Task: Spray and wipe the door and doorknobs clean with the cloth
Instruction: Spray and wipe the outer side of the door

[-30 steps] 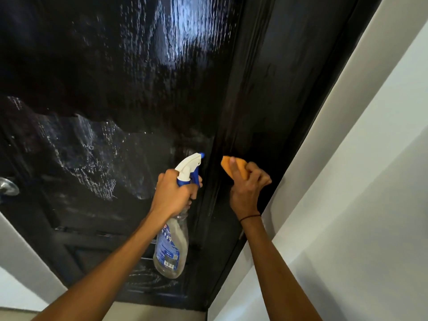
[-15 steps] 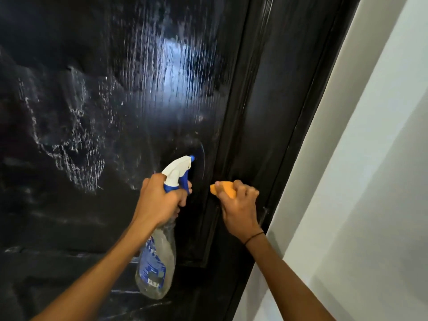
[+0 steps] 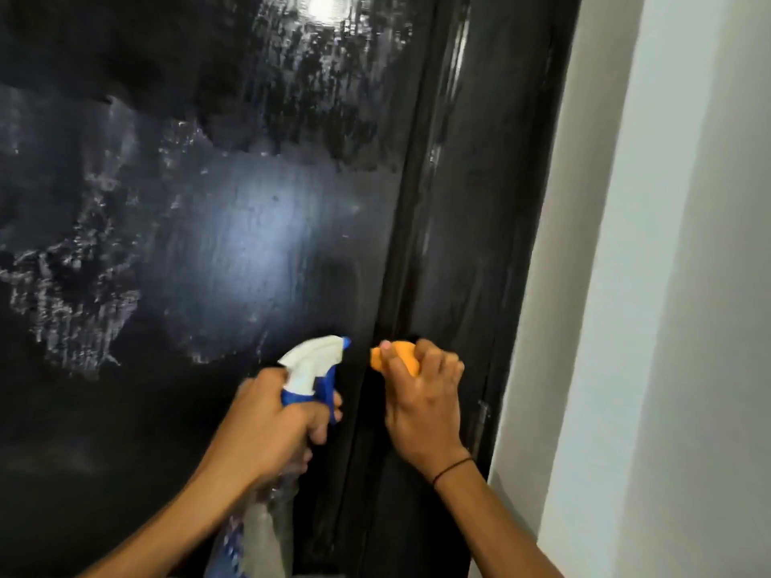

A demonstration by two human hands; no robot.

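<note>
Door panel is wet with streaked spray, not yet wiped dry. Left hand grips the spray bottle; right hand clutches the orange cloth at the right stile. No doorknob shows.

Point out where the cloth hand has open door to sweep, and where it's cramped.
Open: the broad door panel above the spray bottle, and the dark strip right of the vertical moulding, bordered by the white wall. Cramped: low centre, where the left hand grips the bottle close beside the right hand holding the orange cloth.
</note>
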